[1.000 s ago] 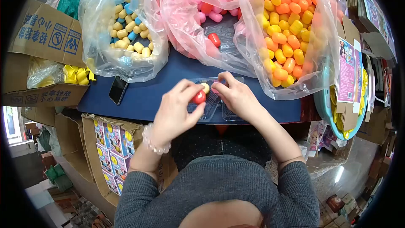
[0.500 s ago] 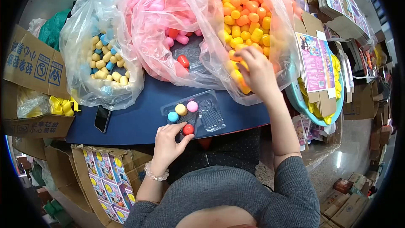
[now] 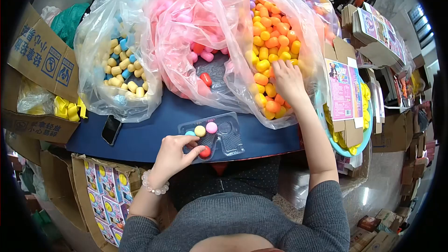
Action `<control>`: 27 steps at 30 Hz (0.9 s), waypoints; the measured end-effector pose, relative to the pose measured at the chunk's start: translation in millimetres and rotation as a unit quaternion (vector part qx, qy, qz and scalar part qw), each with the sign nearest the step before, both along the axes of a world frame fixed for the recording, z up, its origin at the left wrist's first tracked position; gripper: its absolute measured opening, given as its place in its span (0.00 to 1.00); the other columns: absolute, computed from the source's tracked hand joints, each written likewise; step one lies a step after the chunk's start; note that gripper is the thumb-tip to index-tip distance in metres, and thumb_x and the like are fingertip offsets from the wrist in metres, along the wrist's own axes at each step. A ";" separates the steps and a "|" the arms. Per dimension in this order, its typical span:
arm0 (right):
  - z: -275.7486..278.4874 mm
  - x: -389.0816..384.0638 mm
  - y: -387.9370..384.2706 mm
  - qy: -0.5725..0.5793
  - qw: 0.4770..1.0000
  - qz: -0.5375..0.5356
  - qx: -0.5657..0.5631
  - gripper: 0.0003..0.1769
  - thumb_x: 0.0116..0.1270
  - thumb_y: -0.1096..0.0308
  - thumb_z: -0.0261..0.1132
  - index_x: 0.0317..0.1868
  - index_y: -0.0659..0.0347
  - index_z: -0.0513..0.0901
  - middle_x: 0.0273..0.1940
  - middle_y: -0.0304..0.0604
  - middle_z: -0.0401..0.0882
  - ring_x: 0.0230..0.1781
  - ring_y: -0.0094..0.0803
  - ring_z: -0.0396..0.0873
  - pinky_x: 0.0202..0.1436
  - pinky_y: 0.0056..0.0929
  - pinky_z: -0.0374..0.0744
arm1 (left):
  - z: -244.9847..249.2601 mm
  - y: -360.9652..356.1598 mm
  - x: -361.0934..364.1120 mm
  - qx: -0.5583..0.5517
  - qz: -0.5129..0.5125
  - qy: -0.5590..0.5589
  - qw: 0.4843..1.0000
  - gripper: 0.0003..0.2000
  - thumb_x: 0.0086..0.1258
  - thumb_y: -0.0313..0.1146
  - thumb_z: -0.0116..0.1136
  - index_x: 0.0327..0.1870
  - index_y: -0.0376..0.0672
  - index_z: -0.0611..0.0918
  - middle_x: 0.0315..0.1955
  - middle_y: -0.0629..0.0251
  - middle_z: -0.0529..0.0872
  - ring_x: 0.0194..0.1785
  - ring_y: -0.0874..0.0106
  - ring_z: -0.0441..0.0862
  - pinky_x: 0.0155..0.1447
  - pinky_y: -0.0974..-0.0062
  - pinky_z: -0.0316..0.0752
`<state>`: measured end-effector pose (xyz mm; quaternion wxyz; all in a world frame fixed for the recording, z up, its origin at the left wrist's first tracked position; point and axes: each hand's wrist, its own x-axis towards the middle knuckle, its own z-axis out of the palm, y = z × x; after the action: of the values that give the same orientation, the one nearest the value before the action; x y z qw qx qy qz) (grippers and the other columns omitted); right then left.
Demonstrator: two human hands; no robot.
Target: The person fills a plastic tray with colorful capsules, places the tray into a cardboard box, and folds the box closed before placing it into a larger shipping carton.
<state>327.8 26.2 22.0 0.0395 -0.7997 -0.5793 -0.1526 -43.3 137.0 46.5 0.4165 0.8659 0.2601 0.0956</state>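
Observation:
My left hand (image 3: 173,155) closes on the left edge of a clear plastic tray (image 3: 232,148), its thumb against a red plastic piece (image 3: 204,152). Along the tray's upper side sit a blue piece (image 3: 190,133), partly behind my fingers, a cream piece (image 3: 199,131) and a pink piece (image 3: 211,128). My right hand (image 3: 288,80) reaches into a clear bag (image 3: 238,81) of orange and yellow capsule-shaped pieces (image 3: 263,64). Its fingers are slightly apart and rest among the pieces; their tips are partly hidden, and no piece shows in the grasp.
Beside that bag stand a bag of pink pieces (image 3: 186,14) with one red piece and a bag of cream and blue pieces (image 3: 123,65). A phone (image 3: 111,129) lies at the table's left. Right of the bags, flattened printed boxes (image 3: 343,88) rest on a blue basin (image 3: 347,150).
My right hand has come down onto the orange and yellow pieces. My left hand has shifted slightly and now partly covers the blue piece. The whole view has shifted a little.

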 end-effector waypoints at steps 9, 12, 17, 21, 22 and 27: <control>35.9 35.7 90.0 0.077 0.988 -0.132 0.033 0.18 0.63 0.66 0.62 0.53 0.60 0.80 0.47 0.60 0.80 0.42 0.53 0.85 0.48 0.47 0.83 | 49.1 81.9 218.5 0.239 -0.069 -0.233 0.940 0.06 0.63 0.28 0.62 0.35 0.34 0.85 0.28 0.51 0.86 0.31 0.56 0.86 0.39 0.65 0.81; 7.5 40.5 129.7 -0.027 0.986 -0.165 -0.006 0.13 0.65 0.68 0.61 0.48 0.59 0.83 0.50 0.58 0.79 0.37 0.41 0.87 0.37 0.35 0.85 | 36.1 117.3 322.3 0.366 -0.050 -0.174 0.913 0.09 0.62 0.26 0.60 0.41 0.36 0.86 0.37 0.48 0.88 0.40 0.49 0.87 0.45 0.58 0.82; -9.2 57.7 143.4 -0.090 0.988 -0.123 -0.001 0.11 0.64 0.70 0.62 0.44 0.63 0.85 0.43 0.55 0.83 0.32 0.35 0.88 0.30 0.28 0.85 | 6.0 161.1 429.2 0.168 0.074 -0.033 0.982 0.13 0.70 0.37 0.55 0.46 0.37 0.84 0.42 0.47 0.88 0.47 0.49 0.86 0.49 0.54 0.82; 33.3 39.1 116.0 -0.021 0.986 -0.166 0.012 0.08 0.67 0.68 0.61 0.43 0.61 0.81 0.44 0.53 0.82 0.37 0.42 0.87 0.37 0.36 0.85 | 7.7 168.5 429.5 0.283 -0.022 -0.028 0.958 0.15 0.71 0.39 0.53 0.47 0.37 0.84 0.42 0.47 0.88 0.47 0.50 0.86 0.49 0.54 0.82; 49.8 25.9 102.1 -0.010 0.983 -0.180 0.040 0.08 0.67 0.68 0.61 0.43 0.60 0.82 0.43 0.51 0.84 0.38 0.42 0.87 0.36 0.37 0.85 | 10.1 169.1 428.5 0.309 -0.045 -0.023 0.950 0.15 0.72 0.39 0.53 0.47 0.38 0.84 0.42 0.48 0.88 0.47 0.50 0.86 0.49 0.54 0.82; 111.4 -58.8 -0.7 0.261 0.952 0.065 0.148 0.18 0.59 0.70 0.70 0.52 0.50 0.84 0.43 0.46 0.79 0.36 0.45 0.83 0.37 0.40 0.81 | 53.9 119.9 339.7 0.419 -0.101 -0.082 0.898 0.14 0.71 0.42 0.56 0.44 0.39 0.81 0.38 0.51 0.87 0.42 0.52 0.86 0.45 0.55 0.81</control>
<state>269.0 25.4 133.4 0.3174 -0.7572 -0.5706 -0.0193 296.5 256.9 100.5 0.0421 0.9711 0.0715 0.2238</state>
